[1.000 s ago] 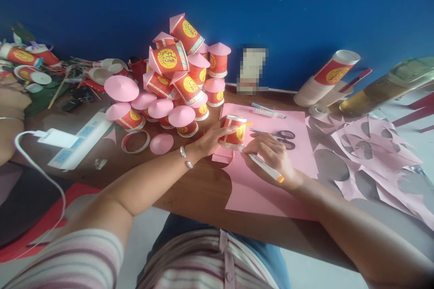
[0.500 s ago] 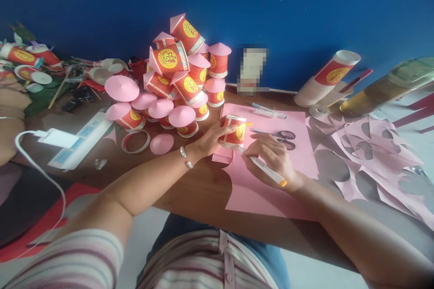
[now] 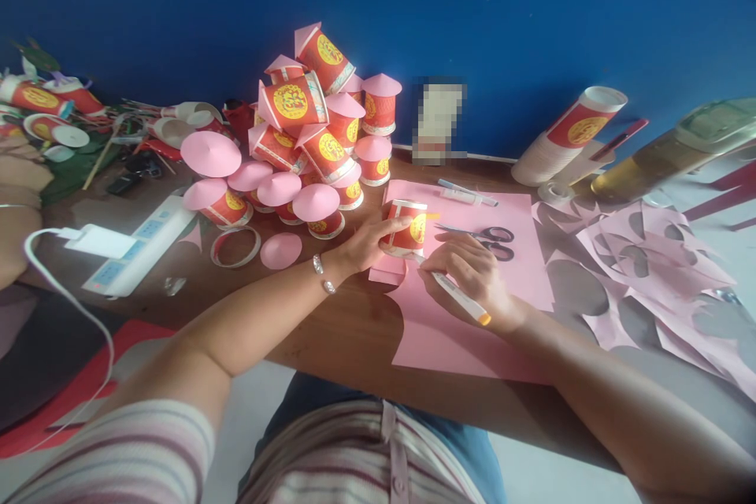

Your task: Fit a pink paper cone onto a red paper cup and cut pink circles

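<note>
A red paper cup (image 3: 415, 230) with a yellow round print is in my left hand (image 3: 372, 242), fingers wrapped round its side. My right hand (image 3: 464, 272) is closed on a white marker (image 3: 461, 296) with an orange end; its tip is at the cup's lower rim. Pink paper sheets (image 3: 466, 346) lie under both hands. On them, just behind my right hand, are black-handled scissors (image 3: 499, 242), with pale markers (image 3: 466, 193) farther back. A pink paper disc (image 3: 281, 251) and a tape ring (image 3: 235, 247) lie left of my left hand.
Red cups with pink cone tops (image 3: 292, 102) are piled at the back. A power strip (image 3: 138, 240) stands left, near another person's arm (image 3: 17, 228). Stacked cups (image 3: 570, 134), a bottle (image 3: 667, 150) and pink scraps (image 3: 643, 268) are on the right.
The marker's orange end has shifted slightly left and my right hand has turned a little with it. My left hand still holds the cup in nearly the same place.
</note>
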